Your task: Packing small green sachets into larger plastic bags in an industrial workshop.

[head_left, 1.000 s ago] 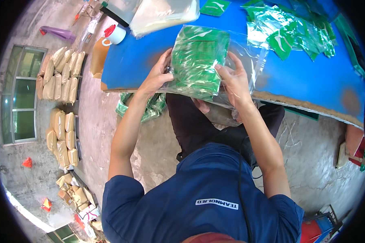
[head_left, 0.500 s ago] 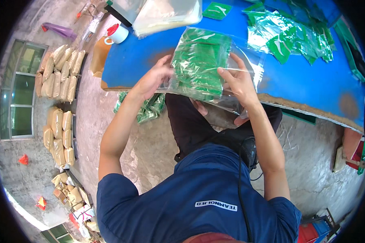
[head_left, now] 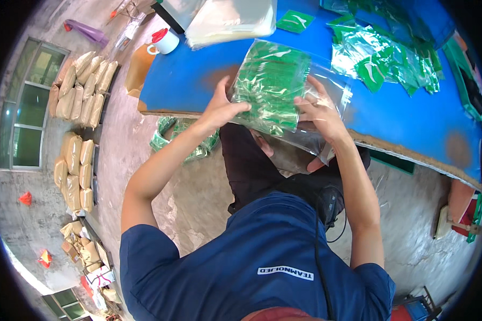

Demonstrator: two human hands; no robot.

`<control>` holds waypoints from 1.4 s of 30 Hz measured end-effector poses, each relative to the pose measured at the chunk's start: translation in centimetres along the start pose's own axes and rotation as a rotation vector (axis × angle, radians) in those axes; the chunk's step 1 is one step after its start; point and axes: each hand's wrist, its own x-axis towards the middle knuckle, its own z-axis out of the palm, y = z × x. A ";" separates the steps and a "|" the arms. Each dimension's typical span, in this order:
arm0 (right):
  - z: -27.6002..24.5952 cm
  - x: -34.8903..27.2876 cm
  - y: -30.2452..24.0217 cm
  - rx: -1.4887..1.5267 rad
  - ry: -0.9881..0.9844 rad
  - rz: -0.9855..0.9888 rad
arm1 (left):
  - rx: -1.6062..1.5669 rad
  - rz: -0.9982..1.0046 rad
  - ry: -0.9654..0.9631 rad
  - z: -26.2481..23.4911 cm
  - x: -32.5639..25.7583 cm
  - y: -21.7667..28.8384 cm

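Observation:
Over the front edge of the blue table (head_left: 187, 75) I hold a clear plastic bag (head_left: 332, 80) with a stack of green packets (head_left: 270, 88) inside. My left hand (head_left: 223, 106) grips the stack's left side, its thumb lying across the front of the bag. On the opposite side, my right hand (head_left: 318, 112) closes on the bag at the edge of the stack, where loose clear film spreads out past my fingers. The bag is tilted, and its lower edge hangs above my lap.
Loose green packets (head_left: 372, 72) lie heaped at the table's right. A single green packet (head_left: 295, 21) rests by a pile of clear bags (head_left: 227, 24). A white mug (head_left: 166, 41) stands near the left corner. Filled green bags (head_left: 193, 140) sit on the floor below.
My left hand has come in against the stack, and its thumb now presses on the front. My right fingers have shifted slightly on the bag. The whole view has turned a little.

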 end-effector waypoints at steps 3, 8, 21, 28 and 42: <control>-0.9 0.6 0.5 0.001 -0.058 -0.006 | 0.344 0.225 -0.055 -1.1 1.2 -4.6; -2.0 0.4 -0.1 0.159 -0.020 -0.056 | 0.134 0.075 -0.219 -3.1 1.0 -2.5; -0.8 1.7 -0.2 0.121 -0.077 -0.101 | -0.096 0.103 -0.337 -1.1 1.2 -1.3; -1.3 1.6 -0.4 0.002 -0.084 -0.104 | -0.228 0.045 -0.181 0.7 3.5 1.6; 0.6 2.6 3.3 -0.113 -0.012 -0.375 | 0.115 0.263 -0.349 1.2 5.5 3.2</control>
